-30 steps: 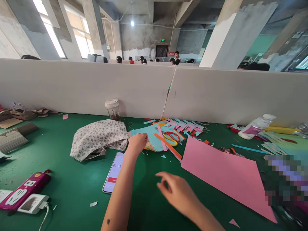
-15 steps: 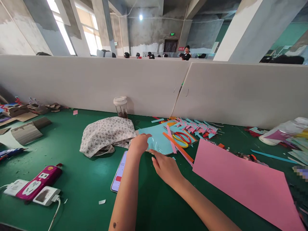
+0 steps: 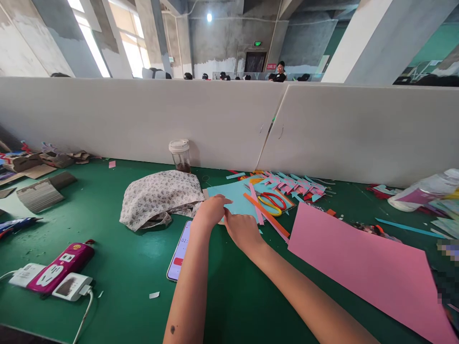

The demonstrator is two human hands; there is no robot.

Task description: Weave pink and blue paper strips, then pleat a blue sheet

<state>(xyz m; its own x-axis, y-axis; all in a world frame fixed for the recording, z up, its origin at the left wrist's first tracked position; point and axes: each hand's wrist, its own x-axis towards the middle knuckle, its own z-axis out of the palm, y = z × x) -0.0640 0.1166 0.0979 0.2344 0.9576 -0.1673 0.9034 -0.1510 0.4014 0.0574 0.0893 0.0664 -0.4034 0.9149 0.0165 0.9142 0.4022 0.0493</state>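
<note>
My left hand [image 3: 214, 210] is closed above the near-left part of a light blue sheet [image 3: 235, 192], its fingertips pointing right. My right hand [image 3: 244, 231] is closed too, fingers curled, its tips almost meeting the left ones. Whatever lies between the fingertips is too small or hidden to make out. Scissors [image 3: 270, 202] with red and yellow handles rest on the sheet's right side. An orange paper strip [image 3: 266, 216] and a pink paper strip [image 3: 256, 203] lie across it near the scissors.
Behind the sheet lies a fringed pink and blue paper piece [image 3: 290, 185]. A large pink sheet [image 3: 362, 263] covers the right front. Leftward are a phone [image 3: 179, 255], a flowered cloth [image 3: 161, 196], a lidded cup [image 3: 180, 155] and a power strip [image 3: 59, 270]. A white partition [image 3: 143, 119] borders the table.
My right hand's fingers have curled in, with the fingertips now closer to my left hand. My left hand has shifted slightly right. The camera view has moved a little.
</note>
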